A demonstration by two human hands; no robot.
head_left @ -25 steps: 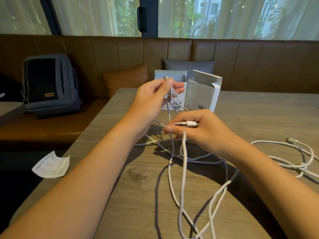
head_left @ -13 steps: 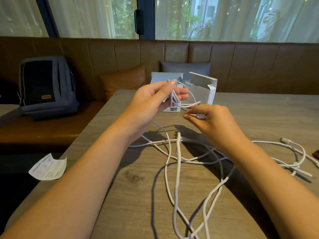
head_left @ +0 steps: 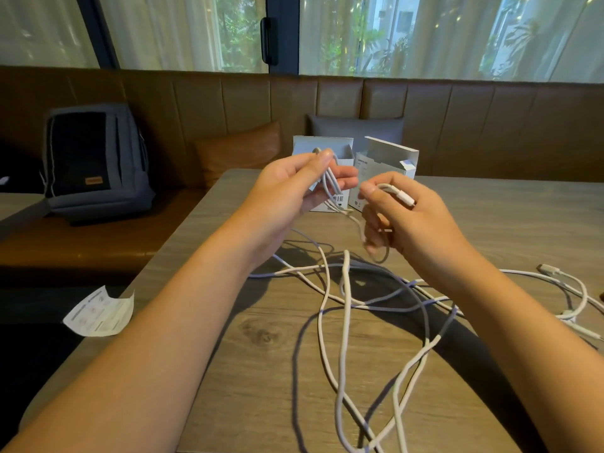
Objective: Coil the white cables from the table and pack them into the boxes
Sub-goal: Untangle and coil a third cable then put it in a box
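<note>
Nearest the camera, loose runs of white cable point(head_left: 343, 338) trail over the wooden table point(head_left: 261, 387), crossing one another and climbing toward the two raised hands. A second white cable point(head_left: 575, 289) lies apart at the table's right edge, its plug resting flat on the wood.

Above the tangle, the right hand point(head_left: 411, 220) curls its fingers round the cable near its end; the white plug point(head_left: 403, 197) lies across the top of the index finger, pinned by the thumb, and a short loop hangs below the little finger. Just to its left, the left hand point(head_left: 294, 188) pinches a bundle of gathered strands point(head_left: 330, 181) between thumb and fingers, the strands hanging down from the pinch and passing across to the right hand.

Behind the hands, two white boxes point(head_left: 385, 158) stand side by side on the table, tops open. A leaflet point(head_left: 101, 313) lies off the table's left edge. Farther back, a grey backpack point(head_left: 94, 161) sits on the brown bench.
</note>
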